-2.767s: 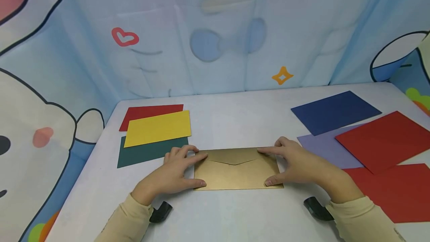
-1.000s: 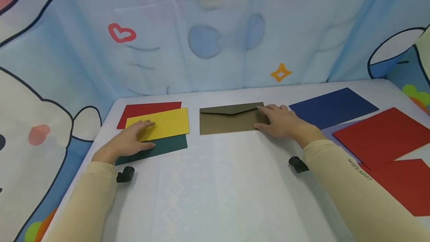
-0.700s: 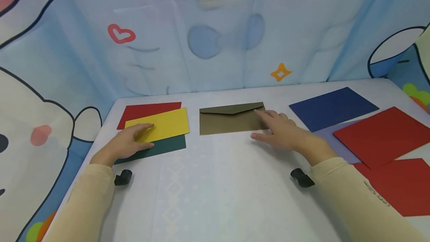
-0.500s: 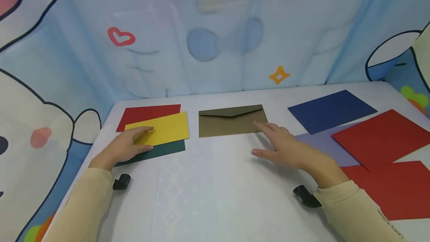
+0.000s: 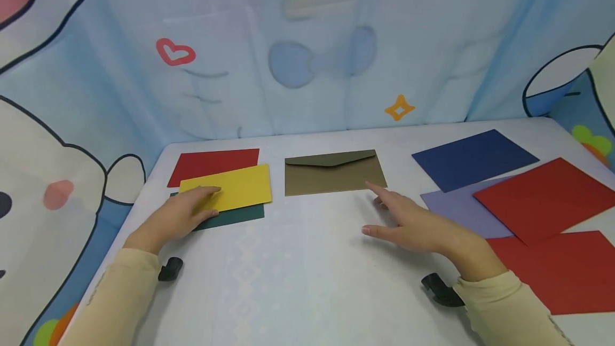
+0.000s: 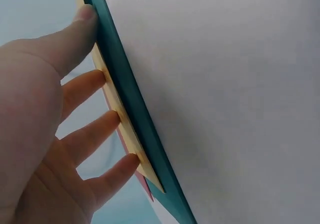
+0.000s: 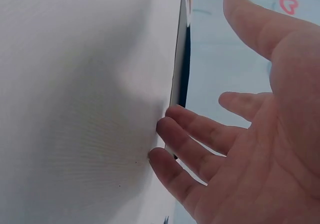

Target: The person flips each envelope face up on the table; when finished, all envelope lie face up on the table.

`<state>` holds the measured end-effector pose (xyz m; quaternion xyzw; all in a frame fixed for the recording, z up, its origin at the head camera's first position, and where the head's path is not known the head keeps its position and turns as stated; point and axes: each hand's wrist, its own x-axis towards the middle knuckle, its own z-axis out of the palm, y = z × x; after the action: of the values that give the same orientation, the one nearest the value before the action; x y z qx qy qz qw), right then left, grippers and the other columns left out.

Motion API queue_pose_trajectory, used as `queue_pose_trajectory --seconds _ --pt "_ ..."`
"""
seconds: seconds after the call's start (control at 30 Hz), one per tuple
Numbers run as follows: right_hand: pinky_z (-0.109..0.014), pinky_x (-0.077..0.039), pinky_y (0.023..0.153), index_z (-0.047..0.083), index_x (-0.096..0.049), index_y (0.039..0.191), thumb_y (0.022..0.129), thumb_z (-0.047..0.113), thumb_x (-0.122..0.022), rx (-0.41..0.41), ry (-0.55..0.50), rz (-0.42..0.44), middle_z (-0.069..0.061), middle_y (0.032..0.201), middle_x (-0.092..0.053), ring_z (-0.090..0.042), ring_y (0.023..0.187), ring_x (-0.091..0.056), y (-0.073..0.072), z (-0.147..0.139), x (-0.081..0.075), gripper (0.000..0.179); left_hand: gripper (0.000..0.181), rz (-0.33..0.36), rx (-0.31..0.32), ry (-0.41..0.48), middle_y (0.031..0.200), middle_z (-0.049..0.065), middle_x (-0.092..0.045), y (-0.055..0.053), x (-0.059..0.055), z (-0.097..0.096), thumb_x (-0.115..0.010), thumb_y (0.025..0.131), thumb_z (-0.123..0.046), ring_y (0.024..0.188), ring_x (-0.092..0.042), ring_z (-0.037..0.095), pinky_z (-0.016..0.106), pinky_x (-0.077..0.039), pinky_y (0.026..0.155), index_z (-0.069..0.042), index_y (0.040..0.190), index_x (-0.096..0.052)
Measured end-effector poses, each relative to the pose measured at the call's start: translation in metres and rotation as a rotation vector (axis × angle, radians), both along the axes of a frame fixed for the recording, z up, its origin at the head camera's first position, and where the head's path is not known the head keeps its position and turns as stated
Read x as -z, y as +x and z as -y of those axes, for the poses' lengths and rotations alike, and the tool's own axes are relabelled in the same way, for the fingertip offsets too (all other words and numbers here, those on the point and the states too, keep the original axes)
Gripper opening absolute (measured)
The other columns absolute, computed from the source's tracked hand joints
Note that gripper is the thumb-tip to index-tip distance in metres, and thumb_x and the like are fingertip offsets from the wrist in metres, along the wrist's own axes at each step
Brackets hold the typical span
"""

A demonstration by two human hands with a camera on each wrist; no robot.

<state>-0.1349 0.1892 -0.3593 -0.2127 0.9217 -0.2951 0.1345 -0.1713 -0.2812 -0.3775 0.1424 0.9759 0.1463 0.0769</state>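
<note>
In the head view my left hand lies over a yellow envelope, fingers extended and spread. Its fingertips touch the yellow surface in the left wrist view, and its thumb is at the edge of the dark green envelope beneath. A red envelope sticks out behind the yellow one. My right hand hovers in front of a gold envelope, whose flap side faces up. Its index fingertip is near the gold front edge. The right wrist view shows that hand's fingers apart, with nothing held.
To the right, a dark blue envelope and two red ones, the upper red envelope and the lower red envelope, overlap a lilac envelope. A printed curtain hangs behind the white table.
The gold envelope has moved away to the back of the table. My right hand has let go and drawn back toward me. My left hand has moved left onto the yellow envelope, which has slid slightly nearer.
</note>
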Motion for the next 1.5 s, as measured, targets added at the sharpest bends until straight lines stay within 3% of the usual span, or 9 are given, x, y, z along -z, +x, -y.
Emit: queue_pose_trajectory --seconds 0.2,0.4,0.73,1.0,1.17,1.27,1.4,1.5 --pt "-0.065 -0.028 0.110 0.006 -0.019 0.160 0.090 0.059 -0.068 -0.005 -0.004 0.003 -0.022 0.144 -0.049 -0.042 0.137 -0.039 0.000 -0.001 0.000 0.101 0.063 -0.012 0.025 -0.008 0.147 0.014 -0.051 0.005 0.000 0.000 -0.072 0.095 -0.032 0.136 -0.044 0.038 0.057 -0.039 0.106 -0.012 0.150 -0.049" --pt "-0.064 -0.028 0.109 0.007 -0.019 0.160 0.089 0.060 -0.068 0.005 0.004 0.010 -0.020 0.143 -0.049 -0.041 0.137 -0.039 -0.001 -0.002 0.002 0.101 0.062 -0.037 0.057 -0.009 0.146 0.013 -0.053 0.018 -0.004 -0.005 -0.071 0.095 -0.033 0.133 -0.048 0.036 0.055 -0.042 0.105 -0.014 0.150 -0.049" --pt "-0.064 -0.028 0.109 0.007 -0.020 0.160 0.089 0.060 -0.068 0.004 0.001 0.011 -0.020 0.142 -0.050 -0.040 0.136 -0.040 -0.002 -0.003 0.002 0.101 0.063 -0.171 0.203 -0.051 0.136 0.004 -0.062 0.041 -0.003 -0.028 -0.073 0.092 -0.041 0.120 -0.061 0.032 0.051 -0.049 0.099 -0.017 0.147 -0.054" --pt "-0.064 -0.029 0.109 0.008 -0.019 0.160 0.088 0.057 -0.071 0.002 -0.013 0.028 -0.018 0.141 -0.051 -0.039 0.135 -0.041 -0.003 -0.005 0.001 0.102 0.062 -0.220 0.356 -0.169 0.119 0.006 -0.071 0.064 -0.004 -0.070 -0.070 0.093 -0.048 0.114 -0.065 0.029 0.046 -0.055 0.089 -0.019 0.146 -0.054" --pt "-0.065 -0.029 0.109 0.009 -0.017 0.161 0.083 0.054 -0.078 -0.001 -0.041 0.062 -0.019 0.141 -0.050 -0.040 0.134 -0.041 -0.005 -0.009 0.000 0.109 0.061 -0.302 0.482 -0.230 0.112 0.000 -0.074 0.075 -0.002 -0.108 -0.068 0.094 -0.047 0.105 -0.069 0.029 0.042 -0.057 0.084 -0.019 0.146 -0.051" --pt "-0.064 -0.030 0.109 0.010 -0.018 0.161 0.077 0.054 -0.083 -0.001 -0.049 0.074 -0.019 0.142 -0.050 -0.039 0.134 -0.041 -0.005 -0.011 0.001 0.115 0.062 -0.312 0.514 -0.279 0.120 0.000 -0.071 0.079 -0.002 -0.131 -0.067 0.096 -0.046 0.104 -0.070 0.029 0.043 -0.057 0.083 -0.018 0.148 -0.048" --pt "-0.063 -0.032 0.108 0.009 -0.016 0.161 0.070 0.052 -0.089 -0.023 -0.061 0.078 -0.021 0.144 -0.048 -0.040 0.134 -0.042 -0.005 -0.013 0.001 0.124 0.063 -0.253 0.521 -0.336 0.126 -0.001 -0.068 0.082 -0.006 -0.159 -0.064 0.098 -0.046 0.110 -0.067 0.028 0.041 -0.056 0.084 -0.019 0.151 -0.044" --pt "-0.063 -0.034 0.107 0.009 -0.015 0.161 0.067 0.049 -0.092 -0.045 -0.075 0.077 -0.022 0.145 -0.046 -0.041 0.133 -0.042 -0.004 -0.015 -0.001 0.129 0.064 -0.243 0.518 -0.331 0.127 -0.004 -0.067 0.083 -0.008 -0.175 -0.065 0.097 -0.046 0.107 -0.067 0.023 0.037 -0.056 0.081 -0.020 0.151 -0.044"
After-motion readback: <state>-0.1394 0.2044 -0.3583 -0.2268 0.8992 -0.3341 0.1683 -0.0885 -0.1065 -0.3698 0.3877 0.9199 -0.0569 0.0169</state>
